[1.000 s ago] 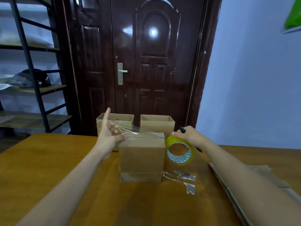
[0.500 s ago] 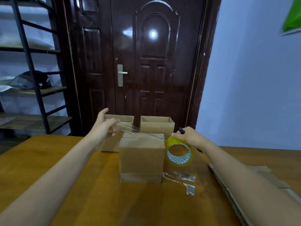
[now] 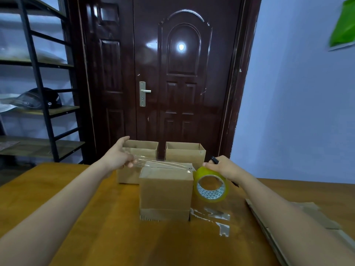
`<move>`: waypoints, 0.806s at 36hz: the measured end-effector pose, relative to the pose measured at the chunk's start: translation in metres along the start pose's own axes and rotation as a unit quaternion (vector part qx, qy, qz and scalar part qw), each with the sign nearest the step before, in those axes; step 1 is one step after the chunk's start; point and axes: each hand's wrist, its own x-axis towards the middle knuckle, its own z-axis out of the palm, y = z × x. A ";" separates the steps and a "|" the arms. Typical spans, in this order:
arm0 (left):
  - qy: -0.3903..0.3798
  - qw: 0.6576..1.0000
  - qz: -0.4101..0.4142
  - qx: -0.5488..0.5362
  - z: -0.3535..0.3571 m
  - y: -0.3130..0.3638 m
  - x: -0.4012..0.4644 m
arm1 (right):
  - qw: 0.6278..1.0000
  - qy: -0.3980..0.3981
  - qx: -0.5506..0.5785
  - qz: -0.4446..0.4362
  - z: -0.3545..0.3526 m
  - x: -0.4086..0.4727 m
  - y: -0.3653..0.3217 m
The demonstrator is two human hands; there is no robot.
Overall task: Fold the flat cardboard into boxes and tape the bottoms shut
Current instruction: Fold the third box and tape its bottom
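Head view: wooden table (image 3: 57,198), dark glossy door (image 3: 172,83) behind, blue wall (image 3: 297,112) right, black shelf rack (image 3: 38,73) left. Near box (image 3: 166,191) centre, upside down; two open boxes (image 3: 185,152) behind it. Flat cardboard (image 3: 307,217) at table's right edge.

My left hand (image 3: 117,158) pinches clear tape strip (image 3: 163,165) stretched over near box. My right hand (image 3: 223,167) grips yellow tape roll (image 3: 211,186) just right of box.

Since a second ago: left hand shifted further left, fingers lowered, strip longer; roll unmoved.

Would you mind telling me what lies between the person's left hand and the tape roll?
In the head view, a strip of clear tape stretches from the left hand over the top of the near box to the tape roll.
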 end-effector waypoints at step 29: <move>0.008 0.993 -0.105 -0.046 0.048 -0.027 0.000 | 0.998 0.018 0.052 0.018 0.009 -0.004 0.007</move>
